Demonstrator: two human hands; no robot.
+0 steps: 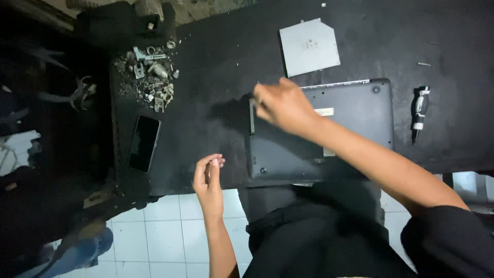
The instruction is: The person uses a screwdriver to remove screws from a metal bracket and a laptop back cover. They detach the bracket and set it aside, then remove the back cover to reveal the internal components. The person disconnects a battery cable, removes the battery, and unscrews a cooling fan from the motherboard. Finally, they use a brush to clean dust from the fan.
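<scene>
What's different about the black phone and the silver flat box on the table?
The phone is black and glossy; the silver drive is pale grey and dull. The phone is a narrow slab with rounded corners, the drive nearly square with one notched corner. The phone lies at the table's left end by a heap of metal scraps, the drive above the upturned laptop. Both lie flat, untouched by either hand.

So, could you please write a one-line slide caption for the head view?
Right hand at the upturned dark laptop corner, left hand beside it; phone, screwdriver nearby.
</scene>
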